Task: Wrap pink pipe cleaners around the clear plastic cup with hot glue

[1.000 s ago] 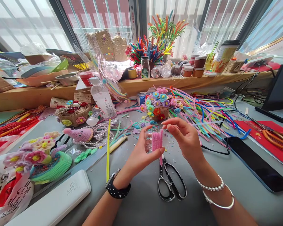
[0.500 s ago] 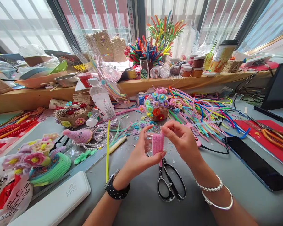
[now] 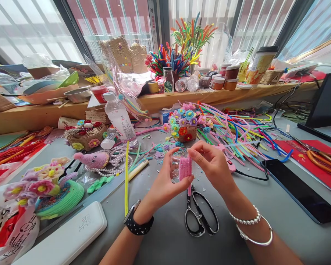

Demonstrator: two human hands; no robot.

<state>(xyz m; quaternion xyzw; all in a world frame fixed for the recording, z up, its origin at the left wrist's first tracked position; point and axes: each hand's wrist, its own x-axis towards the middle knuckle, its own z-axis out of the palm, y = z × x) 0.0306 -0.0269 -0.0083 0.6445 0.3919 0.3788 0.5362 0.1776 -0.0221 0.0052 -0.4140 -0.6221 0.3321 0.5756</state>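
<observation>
Between my two hands is a small pink fuzzy piece [image 3: 185, 169] in upright rows, apparently made of chenille stems. My left hand [image 3: 163, 181] grips it from the left, with the thumb across its lower edge and the fingers curled behind. The thumb and forefinger of my right hand [image 3: 213, 166] pinch its top right edge. Directly below lie black-handled scissors [image 3: 188, 217], their blades partly hidden by my hands and a pink strip. Behind my right hand shows part of a pink glue gun [image 3: 231, 166] with a black cord.
A yellow stem [image 3: 126, 176] stands near my left wrist. Left are a white power bank [image 3: 68, 232], a pink crocheted figure [image 3: 92, 159] and a water bottle [image 3: 120, 117]. Ahead is a flower basket [image 3: 186, 133] beside many loose chenille stems [image 3: 234, 129]. A phone [image 3: 300, 191] lies right.
Both hands keep their hold on the pink piece, which has turned slightly. The view has shifted a little; the things on the table stay in place.
</observation>
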